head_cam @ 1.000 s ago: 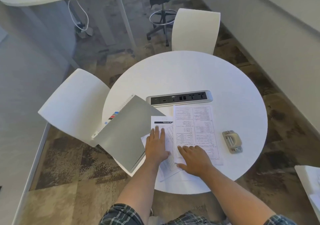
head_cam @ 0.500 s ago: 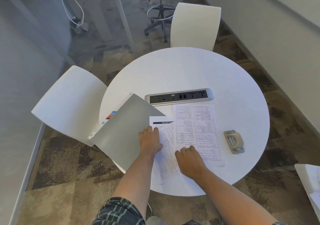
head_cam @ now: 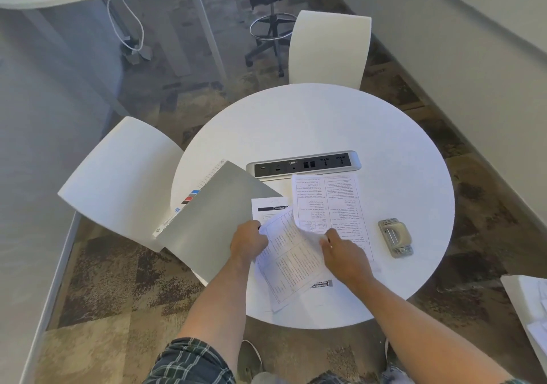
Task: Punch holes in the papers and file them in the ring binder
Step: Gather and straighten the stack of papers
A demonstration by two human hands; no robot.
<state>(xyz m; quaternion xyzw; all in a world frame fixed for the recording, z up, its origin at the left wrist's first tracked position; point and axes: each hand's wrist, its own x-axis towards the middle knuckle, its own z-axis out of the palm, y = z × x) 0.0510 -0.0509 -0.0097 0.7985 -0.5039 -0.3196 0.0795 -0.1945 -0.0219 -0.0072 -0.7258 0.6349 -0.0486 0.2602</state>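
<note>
Head view, big → small:
Table (head_cam: 384,135): round, white, w/ power strip (head_cam: 303,164) set in mid, just beyond the papers.
Chairs: white one (head_cam: 124,173) at table's left, another (head_cam: 328,49) at far side.
Ring binder (head_cam: 213,215): grey cover, lying closed at table's left edge, partly overhanging; corner overlaps a sheet w/ black header (head_cam: 269,207).
Papers: loose overlapping spread in front of person; top sheet (head_cam: 291,259) tilted, its far-right edge curled up off the table; sheet w/ table print (head_cam: 328,203) lies flat to its right.
Left hand (head_cam: 248,241): fingers curled, pinching top sheet's left edge, right beside binder.
Right hand (head_cam: 344,253): fingers bent, gripping the sheet's raised right edge.
Hole punch (head_cam: 395,237): grey-beige, on table right of papers, apart from both hands.
</note>
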